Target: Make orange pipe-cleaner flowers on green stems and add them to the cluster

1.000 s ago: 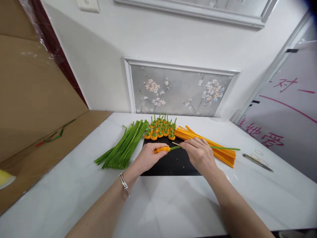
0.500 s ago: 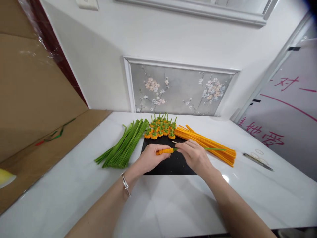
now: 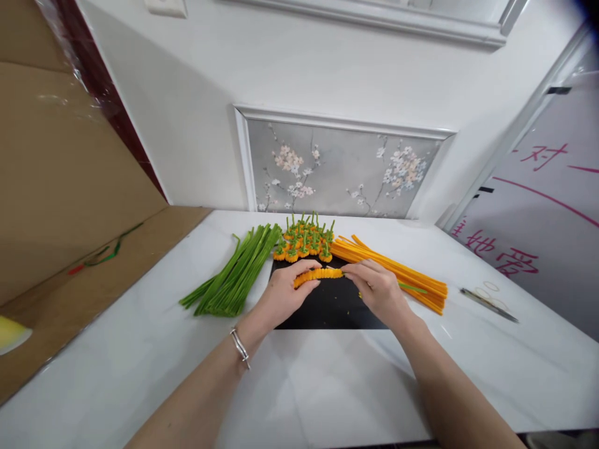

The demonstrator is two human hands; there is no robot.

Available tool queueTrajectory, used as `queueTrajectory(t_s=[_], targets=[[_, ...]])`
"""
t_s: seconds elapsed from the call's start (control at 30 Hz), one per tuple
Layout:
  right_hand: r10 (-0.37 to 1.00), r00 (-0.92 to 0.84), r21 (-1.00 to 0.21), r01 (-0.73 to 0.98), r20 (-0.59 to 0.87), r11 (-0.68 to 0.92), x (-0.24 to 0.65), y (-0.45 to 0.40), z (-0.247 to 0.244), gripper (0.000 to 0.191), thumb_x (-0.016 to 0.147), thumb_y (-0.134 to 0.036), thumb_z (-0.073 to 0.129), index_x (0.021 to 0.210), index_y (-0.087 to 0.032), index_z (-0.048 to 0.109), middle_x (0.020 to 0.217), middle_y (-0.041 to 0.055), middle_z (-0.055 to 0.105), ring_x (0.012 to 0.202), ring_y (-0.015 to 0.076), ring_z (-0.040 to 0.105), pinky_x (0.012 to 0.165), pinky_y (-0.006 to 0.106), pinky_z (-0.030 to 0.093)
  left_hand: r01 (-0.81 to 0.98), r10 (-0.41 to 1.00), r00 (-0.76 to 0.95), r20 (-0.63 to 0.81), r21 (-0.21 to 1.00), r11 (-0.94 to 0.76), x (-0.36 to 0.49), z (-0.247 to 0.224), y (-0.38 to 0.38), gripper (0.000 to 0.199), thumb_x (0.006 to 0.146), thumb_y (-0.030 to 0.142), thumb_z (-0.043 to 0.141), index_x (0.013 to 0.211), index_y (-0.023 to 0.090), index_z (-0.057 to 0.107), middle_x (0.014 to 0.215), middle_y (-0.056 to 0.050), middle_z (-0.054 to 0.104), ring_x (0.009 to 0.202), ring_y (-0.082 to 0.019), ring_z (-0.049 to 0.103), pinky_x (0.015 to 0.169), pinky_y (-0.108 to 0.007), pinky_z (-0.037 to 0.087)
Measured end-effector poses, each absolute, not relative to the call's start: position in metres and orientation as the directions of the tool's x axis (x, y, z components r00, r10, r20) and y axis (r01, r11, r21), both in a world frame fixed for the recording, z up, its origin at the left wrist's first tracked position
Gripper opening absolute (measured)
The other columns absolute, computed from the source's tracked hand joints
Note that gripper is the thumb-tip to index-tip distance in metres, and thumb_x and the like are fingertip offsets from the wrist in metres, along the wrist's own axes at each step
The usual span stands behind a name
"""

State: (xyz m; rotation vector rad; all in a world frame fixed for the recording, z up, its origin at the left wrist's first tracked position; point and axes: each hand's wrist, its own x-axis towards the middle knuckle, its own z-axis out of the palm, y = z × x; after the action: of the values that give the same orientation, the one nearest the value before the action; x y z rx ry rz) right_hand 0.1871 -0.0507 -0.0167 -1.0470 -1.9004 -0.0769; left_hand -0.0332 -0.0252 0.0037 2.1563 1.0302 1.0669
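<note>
An orange coiled pipe cleaner (image 3: 322, 274) stretches in a slight arch between my two hands above the black mat (image 3: 327, 312). My left hand (image 3: 287, 288) is closed, with thumb and fingers pinching the coil's left part. At its right end my right hand (image 3: 374, 284) is closed around a green pipe cleaner (image 3: 414, 288), whose tail pokes out past the knuckles. A thin pale stick partly shows by the right fingertips. Just beyond my hands stand several small orange pumpkin shapes (image 3: 303, 251) with green stems.
Green pipe cleaners (image 3: 238, 274) lie in a bundle at left, orange ones (image 3: 397, 271) at right. Tweezers or slim scissors (image 3: 489, 305) and thin rubber bands (image 3: 490, 287) rest further right on the white table (image 3: 318, 386). A wall stands behind; cardboard (image 3: 60, 156) is at left.
The orange coil now spans a longer stretch between my hands and bends in an arch. My right hand has shifted a little to the right, and the pale stick shows less.
</note>
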Motion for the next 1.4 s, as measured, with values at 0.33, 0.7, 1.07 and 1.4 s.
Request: queueTrajectory(t_s=[0.33, 0.7, 1.07, 1.4], targets=[[0.628, -0.204, -0.387, 0.634, 0.751, 0.669, 0.182, -0.051, -0.018, 0.018, 0.091, -0.020, 0.055, 0.102, -0.022, 0.069, 0.093, 0.0054, 0.072, 0.083, 0.0198, 0.067, 0.076, 0.035, 0.057, 0.328, 0.827, 0.360, 0.432, 0.771, -0.546, -0.029, 0.002, -0.026, 0.018, 0.077, 0.017, 0.062, 0.091, 0.019, 0.073, 0.094, -0.003, 0.075, 0.087, -0.018, 0.068, 0.082, -0.028, 0.054], [0.602, -0.235, -0.363, 0.615, 0.763, 0.700, 0.181, -0.051, -0.017, 0.017, 0.091, -0.020, 0.056, 0.100, -0.022, 0.070, 0.084, 0.0049, 0.070, 0.076, 0.0186, 0.066, 0.071, 0.034, 0.058, 0.297, 0.873, 0.393, 0.288, 0.859, -0.417, -0.029, 0.000, -0.025, 0.038, 0.074, 0.029, 0.070, 0.110, 0.020, 0.064, 0.099, -0.004, 0.071, 0.089, -0.019, 0.066, 0.082, -0.030, 0.053], [0.675, -0.235, -0.382, 0.675, 0.699, 0.631, 0.195, -0.048, -0.023, 0.016, 0.089, -0.023, 0.059, 0.100, -0.021, 0.071, 0.090, 0.0059, 0.074, 0.080, 0.0209, 0.071, 0.075, 0.034, 0.059, 0.302, 0.859, 0.354, 0.370, 0.824, -0.480, -0.031, 0.000, -0.024, 0.017, 0.076, 0.024, 0.066, 0.091, 0.019, 0.067, 0.092, -0.002, 0.070, 0.086, -0.017, 0.065, 0.082, -0.027, 0.050], [0.639, -0.215, -0.372, 0.659, 0.739, 0.653, 0.197, -0.050, -0.016, 0.019, 0.092, -0.024, 0.054, 0.099, -0.023, 0.072, 0.092, 0.0068, 0.071, 0.086, 0.0217, 0.068, 0.079, 0.035, 0.058, 0.318, 0.868, 0.384, 0.316, 0.837, -0.446, -0.032, 0.007, -0.025, 0.012, 0.077, 0.026, 0.065, 0.086, 0.018, 0.070, 0.089, -0.002, 0.072, 0.085, -0.020, 0.066, 0.082, -0.030, 0.051]])
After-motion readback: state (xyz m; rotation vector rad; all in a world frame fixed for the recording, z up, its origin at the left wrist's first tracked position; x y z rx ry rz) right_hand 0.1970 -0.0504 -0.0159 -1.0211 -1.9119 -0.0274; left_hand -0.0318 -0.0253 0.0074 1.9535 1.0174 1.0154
